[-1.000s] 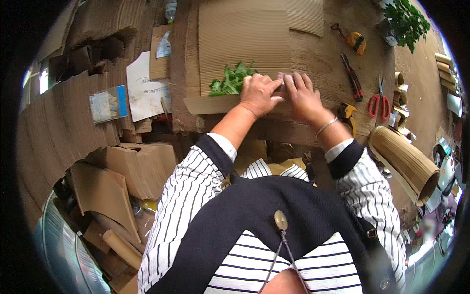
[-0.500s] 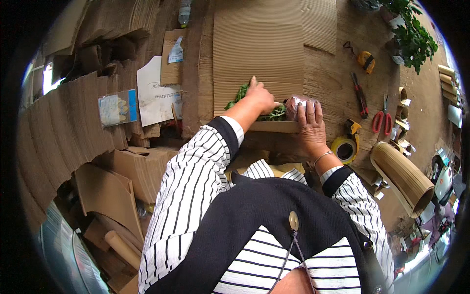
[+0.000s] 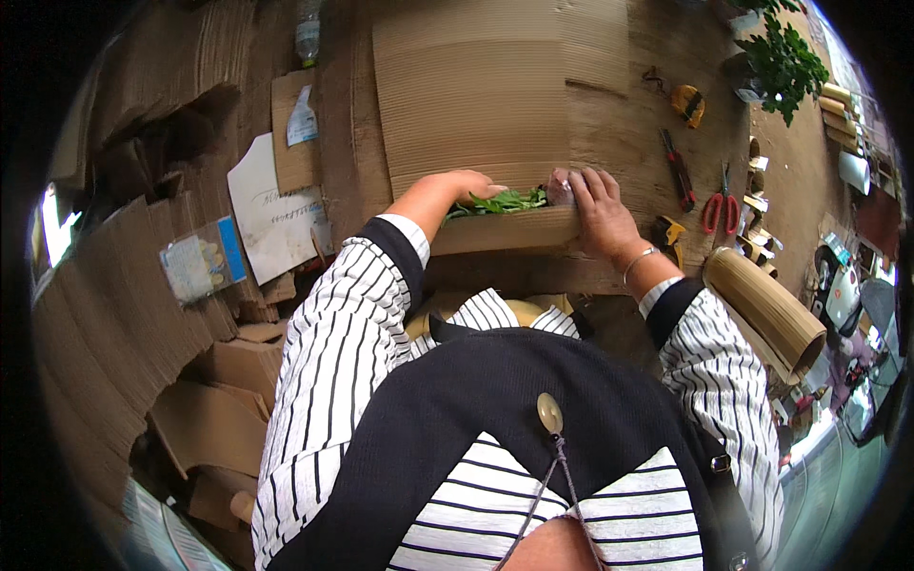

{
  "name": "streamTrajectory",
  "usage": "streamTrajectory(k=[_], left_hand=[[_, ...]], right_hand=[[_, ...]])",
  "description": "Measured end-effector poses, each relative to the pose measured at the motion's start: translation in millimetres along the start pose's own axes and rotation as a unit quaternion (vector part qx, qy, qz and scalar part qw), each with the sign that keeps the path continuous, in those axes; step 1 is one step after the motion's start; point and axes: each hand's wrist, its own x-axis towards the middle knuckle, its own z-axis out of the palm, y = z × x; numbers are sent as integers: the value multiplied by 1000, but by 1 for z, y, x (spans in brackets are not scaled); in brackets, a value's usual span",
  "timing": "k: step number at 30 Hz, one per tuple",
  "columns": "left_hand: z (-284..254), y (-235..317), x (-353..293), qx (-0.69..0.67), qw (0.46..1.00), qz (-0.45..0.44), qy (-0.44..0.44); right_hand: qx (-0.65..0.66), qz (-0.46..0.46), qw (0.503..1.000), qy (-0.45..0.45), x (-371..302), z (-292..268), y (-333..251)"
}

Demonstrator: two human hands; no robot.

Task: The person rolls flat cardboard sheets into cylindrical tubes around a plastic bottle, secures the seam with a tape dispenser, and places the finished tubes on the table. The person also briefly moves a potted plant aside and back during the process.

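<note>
A leafy green plant (image 3: 509,201) lies sideways along the near edge of a corrugated cardboard sheet (image 3: 476,95). Its root end is a reddish-brown bundle in clear plastic (image 3: 560,187). The sheet's near edge stands folded up as a flap (image 3: 505,231) in front of the plant. My left hand (image 3: 464,185) reaches over the flap's left end, its fingers curled around the leaves, with the fingertips partly hidden. At the other end my right hand (image 3: 602,211) closes over the wrapped root end and the flap's corner; its thumb is mostly hidden.
Right of the sheet are a tape measure (image 3: 687,105), a red-and-black utility knife (image 3: 678,169), red-handled scissors (image 3: 721,207) and a yellow tape dispenser (image 3: 670,234). A cardboard roll (image 3: 766,309) sits by the table edge. Potted greenery (image 3: 783,71) stands far right; stacked cardboard (image 3: 105,314) fills the left.
The cardboard's near edge has risen into a taller flap against the plant. My left hand has drawn in its pointing finger and curled at the leaves. The view has shifted slightly.
</note>
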Motion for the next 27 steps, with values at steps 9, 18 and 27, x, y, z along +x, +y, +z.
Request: streamTrajectory(k=[9, 18, 27], left_hand=[[-63, 31, -44, 1, 857, 165, 488], [37, 106, -41, 248, 847, 169, 439], [-61, 67, -42, 79, 990, 5, 119]], right_hand=[[57, 27, 973, -224, 71, -59, 17], [71, -8, 990, -119, 64, -47, 22], [-55, -45, 990, 121, 29, 0, 5]])
